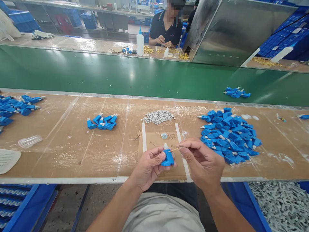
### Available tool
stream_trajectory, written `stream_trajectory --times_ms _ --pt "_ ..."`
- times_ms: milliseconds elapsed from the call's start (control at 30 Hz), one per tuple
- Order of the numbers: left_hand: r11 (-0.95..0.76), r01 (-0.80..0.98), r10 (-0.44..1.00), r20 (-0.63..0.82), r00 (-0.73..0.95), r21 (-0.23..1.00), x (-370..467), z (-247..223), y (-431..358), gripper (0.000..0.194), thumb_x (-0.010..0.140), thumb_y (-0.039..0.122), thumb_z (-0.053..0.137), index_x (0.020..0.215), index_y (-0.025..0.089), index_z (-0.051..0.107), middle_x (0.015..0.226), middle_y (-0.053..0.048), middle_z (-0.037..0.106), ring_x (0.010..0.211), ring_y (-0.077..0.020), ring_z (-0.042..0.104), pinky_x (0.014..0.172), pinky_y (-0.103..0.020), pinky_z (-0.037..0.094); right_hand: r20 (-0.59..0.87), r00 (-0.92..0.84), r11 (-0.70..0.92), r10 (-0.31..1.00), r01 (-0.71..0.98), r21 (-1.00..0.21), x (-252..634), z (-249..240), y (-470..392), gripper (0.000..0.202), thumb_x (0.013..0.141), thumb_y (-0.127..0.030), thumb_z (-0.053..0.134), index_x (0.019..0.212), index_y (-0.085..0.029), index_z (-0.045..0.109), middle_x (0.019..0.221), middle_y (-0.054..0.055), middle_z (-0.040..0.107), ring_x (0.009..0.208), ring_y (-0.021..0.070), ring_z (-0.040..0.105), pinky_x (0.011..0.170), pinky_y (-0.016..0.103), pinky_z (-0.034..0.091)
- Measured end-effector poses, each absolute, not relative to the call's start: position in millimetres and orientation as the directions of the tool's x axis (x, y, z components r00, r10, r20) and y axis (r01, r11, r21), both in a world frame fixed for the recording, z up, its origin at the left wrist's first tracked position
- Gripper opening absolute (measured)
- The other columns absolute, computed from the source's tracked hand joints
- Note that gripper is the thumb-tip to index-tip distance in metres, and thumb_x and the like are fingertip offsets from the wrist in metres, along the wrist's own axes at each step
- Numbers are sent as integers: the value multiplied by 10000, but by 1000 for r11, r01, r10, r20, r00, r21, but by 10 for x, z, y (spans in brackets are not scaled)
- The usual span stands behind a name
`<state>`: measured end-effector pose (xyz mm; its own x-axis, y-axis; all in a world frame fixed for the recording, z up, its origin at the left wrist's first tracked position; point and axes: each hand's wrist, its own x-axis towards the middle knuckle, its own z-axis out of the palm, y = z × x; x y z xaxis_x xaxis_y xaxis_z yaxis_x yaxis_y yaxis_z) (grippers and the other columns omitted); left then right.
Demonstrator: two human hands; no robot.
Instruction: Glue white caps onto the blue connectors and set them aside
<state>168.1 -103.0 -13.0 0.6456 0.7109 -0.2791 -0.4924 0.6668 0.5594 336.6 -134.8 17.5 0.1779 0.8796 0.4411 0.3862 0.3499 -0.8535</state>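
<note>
Between the thumb and fingers of my left hand [151,166] is a blue plastic part [168,159] with a pale grey tip pointing up. My right hand [205,161] pinches a thin wooden toothpick [174,149], whose far end meets the blue part near its top. Under and beyond the hands lies a cardboard piece [151,141] with a small round cap of bluish stuff [164,136] on it. Further back is a heap of small grey pieces [158,117]. A large pile of similar blue parts [229,133] lies right of my right hand.
A few blue parts [102,121] lie left of centre, with more at the far left. A clear plastic cup [30,141] rests on its side. Behind the table runs a green conveyor belt [108,75]; across it, a person [166,29] works with both hands near a white bottle [140,43].
</note>
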Motion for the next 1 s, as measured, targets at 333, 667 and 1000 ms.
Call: stream_trajectory --times_ms 333,667,1000 --pt "615 -484 748 -267 608 623 1678 -151 -1031 231 855 301 759 985 112 730 891 -90 714 789 -164 715 641 -186 534 592 6 487 806 560 -670 3365 198 -1342 218 917 -43 601 1008 -235 645 863 24 677 796 182 616 721 338 484" --pt "615 -465 761 -325 561 637 1615 -156 -997 240 791 288 818 940 119 736 808 -64 722 662 -124 680 579 -183 512 522 30 427 853 538 -727 3359 165 -1340 154 938 -98 604 946 -243 654 853 19 687 783 183 632 719 331 485" --pt "625 -489 768 -365 527 608 1570 -145 -910 178 822 238 786 911 104 709 775 -25 684 665 -118 721 555 -122 529 462 311 376 830 300 -877 3399 97 -1347 103 913 -152 659 946 -239 703 833 19 667 774 195 626 709 326 491"
